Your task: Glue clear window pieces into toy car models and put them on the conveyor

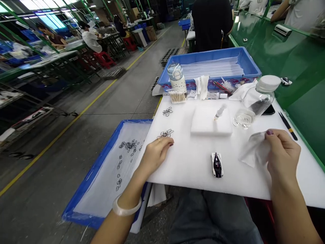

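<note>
My left hand rests at the table's left side, fingers pressed together, beside a small pile of black rings; whether it pinches anything is too small to tell. On the right, my right hand is closed on a thin white cloth that hangs over the white tabletop. Between the hands lies a white and black toy car. Behind the car, a white foam block carries a small upright dropper.
A clear jar, tweezers, cotton swabs and a lidded bottle stand or lie around the table. Beyond is a blue bin; at lower left, a blue tray with black rings. People sit farther off.
</note>
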Demonstrator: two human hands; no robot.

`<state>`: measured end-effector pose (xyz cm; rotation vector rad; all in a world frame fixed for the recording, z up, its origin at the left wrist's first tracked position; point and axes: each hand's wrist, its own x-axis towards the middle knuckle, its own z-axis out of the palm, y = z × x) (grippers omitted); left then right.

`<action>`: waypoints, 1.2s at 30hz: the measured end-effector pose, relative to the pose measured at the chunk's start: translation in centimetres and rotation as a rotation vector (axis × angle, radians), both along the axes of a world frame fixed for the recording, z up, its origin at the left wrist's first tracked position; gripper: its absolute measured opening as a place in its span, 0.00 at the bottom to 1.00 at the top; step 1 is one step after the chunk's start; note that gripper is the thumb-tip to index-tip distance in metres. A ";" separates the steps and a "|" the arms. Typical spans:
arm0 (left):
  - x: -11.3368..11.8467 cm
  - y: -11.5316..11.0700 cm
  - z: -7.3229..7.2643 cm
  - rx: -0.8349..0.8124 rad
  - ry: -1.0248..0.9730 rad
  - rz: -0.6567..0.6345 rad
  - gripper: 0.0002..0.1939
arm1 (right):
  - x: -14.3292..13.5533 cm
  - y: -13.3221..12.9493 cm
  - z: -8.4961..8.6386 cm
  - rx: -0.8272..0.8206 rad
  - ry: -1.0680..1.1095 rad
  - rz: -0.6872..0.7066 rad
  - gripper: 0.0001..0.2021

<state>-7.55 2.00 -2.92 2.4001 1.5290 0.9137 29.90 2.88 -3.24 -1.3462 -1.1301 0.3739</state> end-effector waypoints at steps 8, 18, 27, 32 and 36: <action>7.2 -3.1 1.5 0.036 -0.369 -0.279 0.07 | -4.0 -5.1 3.3 -0.301 0.626 0.386 0.21; 12.0 -4.6 1.5 0.217 -0.567 -0.486 0.10 | -8.4 -7.9 1.8 -0.727 0.647 0.892 0.24; 13.4 -5.7 -0.1 -0.062 -0.916 -0.356 0.13 | -9.7 -8.8 1.0 -0.674 0.906 0.883 0.24; 14.8 -6.6 -1.4 -0.406 -1.287 -0.231 0.06 | -10.2 -9.0 2.0 -0.606 0.748 0.748 0.21; 14.7 -6.5 -2.0 -0.630 -1.630 -0.231 0.07 | -9.1 -9.1 2.0 -0.619 0.616 0.691 0.19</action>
